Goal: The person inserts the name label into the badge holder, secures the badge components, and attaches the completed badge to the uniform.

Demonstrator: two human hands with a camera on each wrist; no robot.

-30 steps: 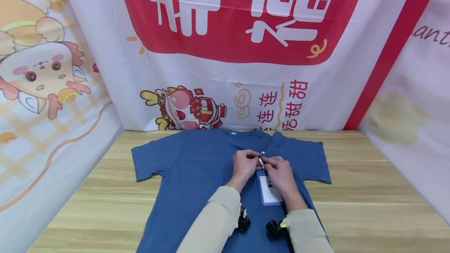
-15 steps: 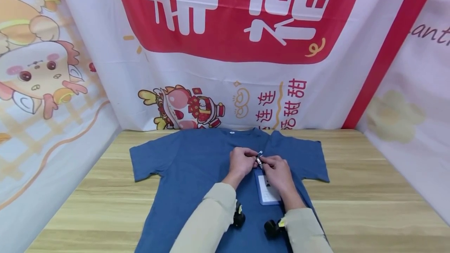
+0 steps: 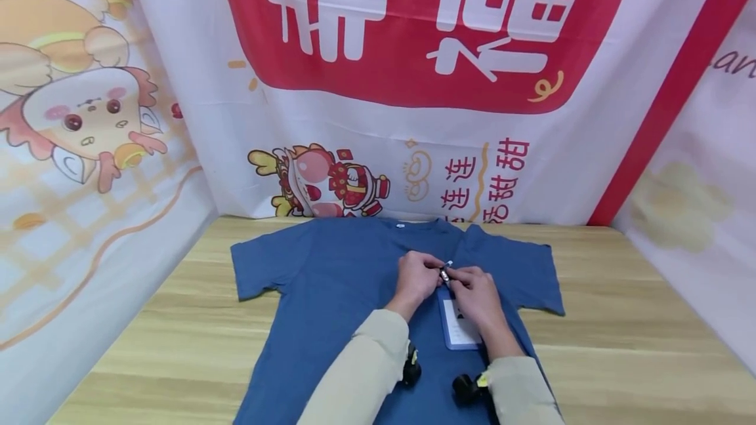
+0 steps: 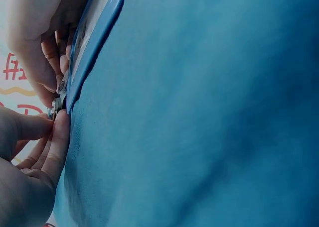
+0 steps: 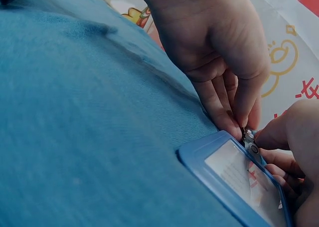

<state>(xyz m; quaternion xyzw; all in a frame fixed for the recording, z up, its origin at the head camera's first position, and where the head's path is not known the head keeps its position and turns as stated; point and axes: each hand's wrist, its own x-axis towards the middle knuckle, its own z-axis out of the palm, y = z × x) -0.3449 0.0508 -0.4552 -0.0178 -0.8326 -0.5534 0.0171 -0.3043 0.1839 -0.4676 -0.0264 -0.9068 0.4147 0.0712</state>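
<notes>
A blue short-sleeved T-shirt (image 3: 336, 300) lies spread out, collar toward the back. On its chest, a badge holder (image 3: 462, 326) with a blue frame and a white card lies below my fingers. Its small metal clip (image 3: 445, 276) sits between both hands near the collar. My left hand (image 3: 417, 279) pinches at the clip's upper end, thumb and forefinger meeting there in the left wrist view. From the other side, my right hand (image 3: 478, 299) pinches the clip's lower part, close above the holder's frame (image 5: 197, 155). The fingers hide much of the clip and the fabric under it.
Beneath the shirt is a light wood-grain table (image 3: 614, 320). A white printed cloth (image 3: 354, 117) with red characters hangs behind it, and more printed cloth lines both sides. Black wrist cameras (image 3: 466, 389) sit by the beige sleeves (image 3: 366, 366).
The head view has swung slightly, shifting the whole scene to the right. Both hands stay at the clip, with only small finger movement.
</notes>
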